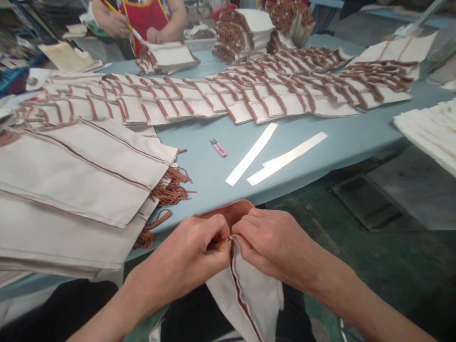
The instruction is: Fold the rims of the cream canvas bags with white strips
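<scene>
Between my hands hangs a cream fabric piece point(260, 289) with a brown seam line down its middle and a brown inner side at its far end. My left hand point(204, 242) pinches its upper edge with curled fingers. Right beside it, my right hand point(267, 237) grips the same edge from the other side, the fingertips nearly meeting over the seam. The lower part of the piece drapes down over my lap. Whatever small detail lies between the fingertips is hidden.
Left of my hands lies a stack of cream panels point(71, 175) with brown cords point(174, 187). On the blue table point(192, 175) are pink thread snips point(218, 147) and pale strips point(252, 154). Behind run overlapping rows of brown-edged pieces point(199, 102). A person in a red apron point(146, 21) works opposite.
</scene>
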A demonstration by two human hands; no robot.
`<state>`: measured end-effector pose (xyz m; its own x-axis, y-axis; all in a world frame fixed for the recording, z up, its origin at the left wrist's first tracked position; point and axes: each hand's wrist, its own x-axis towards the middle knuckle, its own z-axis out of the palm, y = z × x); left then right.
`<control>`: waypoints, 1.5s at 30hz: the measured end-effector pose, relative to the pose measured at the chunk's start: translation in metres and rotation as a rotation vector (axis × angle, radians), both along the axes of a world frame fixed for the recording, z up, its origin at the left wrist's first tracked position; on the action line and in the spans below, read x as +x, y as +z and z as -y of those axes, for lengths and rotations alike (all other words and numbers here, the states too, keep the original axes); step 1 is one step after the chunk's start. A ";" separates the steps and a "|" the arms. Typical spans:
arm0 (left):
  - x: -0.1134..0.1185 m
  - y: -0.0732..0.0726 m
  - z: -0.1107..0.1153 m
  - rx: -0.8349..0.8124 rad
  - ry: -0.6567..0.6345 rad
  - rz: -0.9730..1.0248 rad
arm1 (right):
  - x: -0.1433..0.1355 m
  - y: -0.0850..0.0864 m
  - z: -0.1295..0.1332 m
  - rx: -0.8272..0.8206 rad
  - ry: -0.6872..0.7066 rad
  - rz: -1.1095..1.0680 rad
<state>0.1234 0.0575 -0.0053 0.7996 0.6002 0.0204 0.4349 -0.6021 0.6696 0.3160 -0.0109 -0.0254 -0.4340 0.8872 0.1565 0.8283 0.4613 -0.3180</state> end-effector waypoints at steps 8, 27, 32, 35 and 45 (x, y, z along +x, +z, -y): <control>-0.001 -0.007 0.004 0.184 0.011 -0.005 | -0.011 -0.005 -0.001 0.147 0.052 -0.039; -0.025 -0.001 -0.004 0.599 -0.459 0.063 | 0.004 0.015 0.000 -0.738 -0.111 -0.891; -0.025 -0.003 -0.006 0.655 -0.459 0.024 | 0.003 -0.002 -0.008 -0.916 -0.088 -1.070; -0.023 -0.005 0.000 0.441 -0.355 0.132 | -0.002 -0.001 -0.007 -0.838 -0.123 -1.037; -0.019 0.005 0.000 -0.054 -0.215 0.053 | -0.003 0.007 0.009 -0.193 -0.083 -0.664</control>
<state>0.1040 0.0572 -0.0006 0.9079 0.4175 0.0384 0.2638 -0.6399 0.7218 0.3127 -0.0202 -0.0180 -0.2305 0.9520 0.2014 0.4603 0.2890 -0.8394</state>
